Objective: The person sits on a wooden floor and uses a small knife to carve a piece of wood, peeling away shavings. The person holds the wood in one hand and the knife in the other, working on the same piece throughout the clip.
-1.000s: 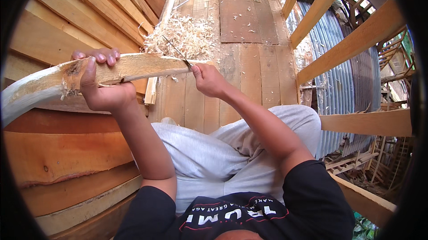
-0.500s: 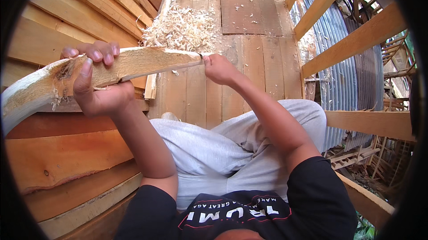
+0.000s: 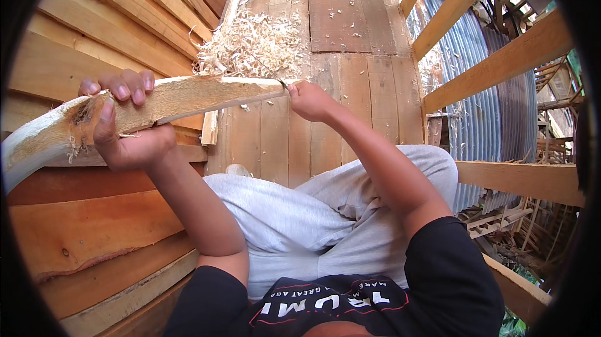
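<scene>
A long curved piece of pale wood (image 3: pixel 206 99) spans the left and middle of the view, its surface roughly shaved and a dark knot near its left part. My left hand (image 3: pixel 128 118) is wrapped around it from below, with the fingers over the far edge and the thumb on the near side. At the wood's right end my right hand (image 3: pixel 310 100) is closed in a fist. A small dark sliver shows between that fist and the wood; what the fingers grip is hidden.
Curly wood shavings (image 3: pixel 250 46) lie heaped on the plank floor (image 3: pixel 275 143) beyond the wood. Stacked boards (image 3: pixel 94 237) line the left side. A wooden railing (image 3: pixel 501 58) stands on the right, with corrugated metal sheets (image 3: pixel 466 86) beyond it. My crossed legs (image 3: pixel 282 212) are below the hands.
My left hand and the wood have shifted slightly left and nearer to me. My right hand stays almost in place at the wood's right end, still closed.
</scene>
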`<state>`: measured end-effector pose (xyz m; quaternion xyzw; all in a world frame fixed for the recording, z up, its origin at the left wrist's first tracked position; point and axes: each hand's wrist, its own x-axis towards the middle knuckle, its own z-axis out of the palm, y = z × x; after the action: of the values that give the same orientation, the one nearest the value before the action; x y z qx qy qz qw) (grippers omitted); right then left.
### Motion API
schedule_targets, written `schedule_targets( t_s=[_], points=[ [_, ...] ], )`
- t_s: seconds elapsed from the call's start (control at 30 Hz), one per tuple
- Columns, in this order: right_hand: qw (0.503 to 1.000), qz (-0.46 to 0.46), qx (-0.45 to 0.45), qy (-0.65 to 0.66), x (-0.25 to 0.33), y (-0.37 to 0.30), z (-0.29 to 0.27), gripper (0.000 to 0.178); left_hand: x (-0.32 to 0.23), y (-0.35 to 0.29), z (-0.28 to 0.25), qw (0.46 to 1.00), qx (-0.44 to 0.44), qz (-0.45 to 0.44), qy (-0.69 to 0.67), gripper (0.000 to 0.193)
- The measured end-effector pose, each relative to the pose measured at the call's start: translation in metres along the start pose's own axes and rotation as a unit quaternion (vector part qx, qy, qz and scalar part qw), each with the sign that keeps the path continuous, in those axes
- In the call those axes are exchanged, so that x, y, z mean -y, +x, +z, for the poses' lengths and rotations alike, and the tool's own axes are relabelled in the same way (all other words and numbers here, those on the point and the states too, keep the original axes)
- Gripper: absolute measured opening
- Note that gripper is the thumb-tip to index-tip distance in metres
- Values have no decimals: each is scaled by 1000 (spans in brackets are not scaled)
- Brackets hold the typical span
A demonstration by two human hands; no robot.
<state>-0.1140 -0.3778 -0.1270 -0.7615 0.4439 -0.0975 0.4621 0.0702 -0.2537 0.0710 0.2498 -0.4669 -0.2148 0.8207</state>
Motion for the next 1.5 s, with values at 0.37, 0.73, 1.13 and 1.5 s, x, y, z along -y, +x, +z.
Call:
schedule_targets(
  t_s=[0.37, 0.73, 1.13, 1.5],
  points=[
    [1000, 24, 17, 3, -20, 9, 1, 45, 2, 4, -9, 1000, -6, -2, -6, 34],
    [998, -20, -35, -42, -10, 11, 11, 45, -1, 1, -13, 1000, 5, -11, -16, 34],
    [996, -54, -70, -14, 30, -7, 21, 43, -8, 2, -25, 1000, 6, -10, -9, 34],
    [996, -93, -5, -18, 71, -33, 1, 43, -15, 0, -20, 996, 81, -8, -23, 35]
  ],
)
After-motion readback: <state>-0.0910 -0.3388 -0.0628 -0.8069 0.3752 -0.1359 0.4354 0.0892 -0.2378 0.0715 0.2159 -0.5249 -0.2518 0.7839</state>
